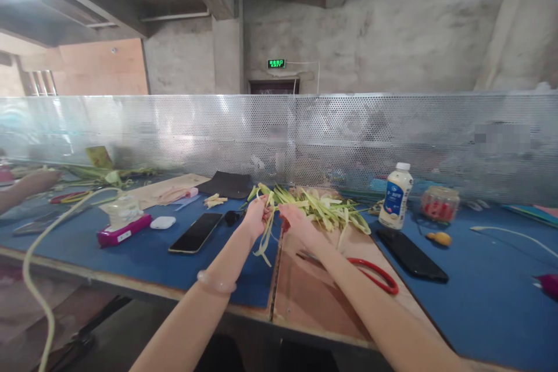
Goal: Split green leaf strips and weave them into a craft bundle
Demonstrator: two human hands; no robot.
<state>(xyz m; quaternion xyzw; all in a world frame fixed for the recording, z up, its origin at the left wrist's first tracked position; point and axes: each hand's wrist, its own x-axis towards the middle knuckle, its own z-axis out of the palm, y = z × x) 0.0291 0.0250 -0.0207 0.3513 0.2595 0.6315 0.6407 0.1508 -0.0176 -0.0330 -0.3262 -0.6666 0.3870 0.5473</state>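
My left hand (pixel 257 216) is closed on pale green leaf strips (pixel 264 247), which look like corn husk; their ends hang down below the fingers. Close beside it, my right hand (pixel 297 224) is closed with the fingertips pinched together, and what they hold is too small to make out. Behind and to the right of my hands lies a loose heap of the same green and yellowish strips (pixel 331 209). Red-handled scissors (pixel 387 286) rest on the brown board (pixel 300 302), partly hidden under my right forearm.
To the left lie a black phone (pixel 196 233), a white case (pixel 163 222) and a tissue pack (pixel 124 229). A bottle (pixel 396 197), a second phone (pixel 412 256) and a jar (pixel 440 204) stand or lie right. A perforated metal screen (pixel 196 133) backs the table; another person's arm (pixel 26 189) reaches in.
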